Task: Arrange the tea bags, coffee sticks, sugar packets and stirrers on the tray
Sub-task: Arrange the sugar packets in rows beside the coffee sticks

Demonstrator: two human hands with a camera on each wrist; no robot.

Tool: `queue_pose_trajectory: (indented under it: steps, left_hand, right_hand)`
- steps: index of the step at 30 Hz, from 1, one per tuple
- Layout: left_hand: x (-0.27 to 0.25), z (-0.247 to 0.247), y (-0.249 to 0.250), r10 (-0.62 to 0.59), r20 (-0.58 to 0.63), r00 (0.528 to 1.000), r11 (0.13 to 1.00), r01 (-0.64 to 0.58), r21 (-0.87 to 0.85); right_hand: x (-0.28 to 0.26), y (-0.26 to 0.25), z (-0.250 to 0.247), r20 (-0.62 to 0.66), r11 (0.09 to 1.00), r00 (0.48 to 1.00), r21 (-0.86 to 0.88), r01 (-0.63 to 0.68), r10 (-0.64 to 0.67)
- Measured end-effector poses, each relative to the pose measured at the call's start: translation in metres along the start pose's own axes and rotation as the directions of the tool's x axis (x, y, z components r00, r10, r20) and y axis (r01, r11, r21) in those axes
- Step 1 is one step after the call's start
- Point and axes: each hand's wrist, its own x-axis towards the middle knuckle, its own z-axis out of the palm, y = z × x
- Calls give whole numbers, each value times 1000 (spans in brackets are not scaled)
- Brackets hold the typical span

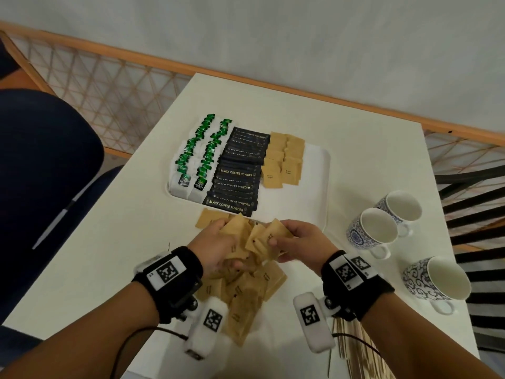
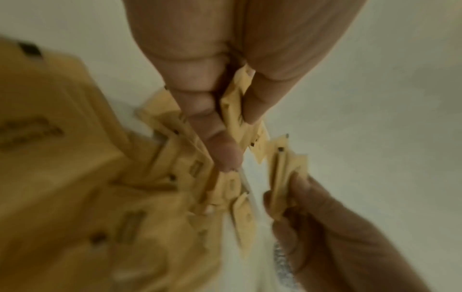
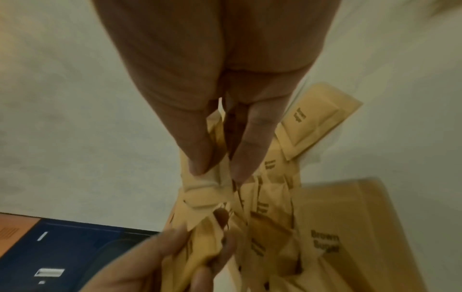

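Note:
A white tray (image 1: pixel 317 170) holds two rows of green tea bags (image 1: pixel 200 155), a column of black coffee sticks (image 1: pixel 236 173) and two rows of brown sugar packets (image 1: pixel 284 160). Just in front of the tray both hands hold brown sugar packets above a loose pile (image 1: pixel 246 294). My left hand (image 1: pixel 218 242) grips a bunch of packets (image 2: pixel 235 110) between thumb and fingers. My right hand (image 1: pixel 295 239) pinches a few packets (image 3: pixel 215 177) between thumb and fingers. Wooden stirrers (image 1: pixel 352 348) lie on the table under my right wrist.
Three patterned cups (image 1: pixel 378 228) (image 1: pixel 400 207) (image 1: pixel 437 279) stand on the white table to the right of the tray. One loose sugar packet (image 1: pixel 210 218) lies by the tray's front edge. A dark blue chair (image 1: pixel 41 173) is on the left, a striped surface on the right.

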Motion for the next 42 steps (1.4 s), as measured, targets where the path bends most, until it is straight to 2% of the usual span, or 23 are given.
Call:
queue_pose_trajectory:
  steps: [2,4,8,12,15,18,21,25,33,42]
  left_hand:
    - [-4,8,4,-8,92,996,991,21,-136]
    - [-6,13,4,15,134,991,984,9,-179]
    - [-7,19,0,60,75,995,974,-42,-222]
    - [-5,14,-4,47,15,999,952,-40,-305]
    - [0,6,1,30,-16,999,954,-33,-298]
    - [9,0,12,18,-35,999,955,-28,-294]
    - [21,-3,26,24,-28,999,963,-31,-266]
    - [42,-2,46,24,-4,1000,957,-25,-288]
    - [78,-2,68,7,4,1000,969,-6,-245]
    - [97,-6,69,-13,22,1000,969,18,-245]
  right_hand:
    - [0,0,3,31,1000,999,14,17,-17]
    - [0,0,5,20,999,999,27,30,-30]
    - [0,-1,4,-27,998,999,54,27,-26]
    - [3,-3,-2,-58,994,998,109,33,-27]
    - [12,-10,-7,-96,991,995,125,53,-41]
    - [35,-12,-22,-200,997,977,-16,74,-76]
    - [61,-19,-43,-350,976,929,-215,42,-117]
    - [93,-33,-63,-485,969,869,-244,-29,-96]
    - [138,-34,-77,-559,955,827,-275,-115,-61]
    - [146,-35,-74,-567,933,821,-328,-147,-70]
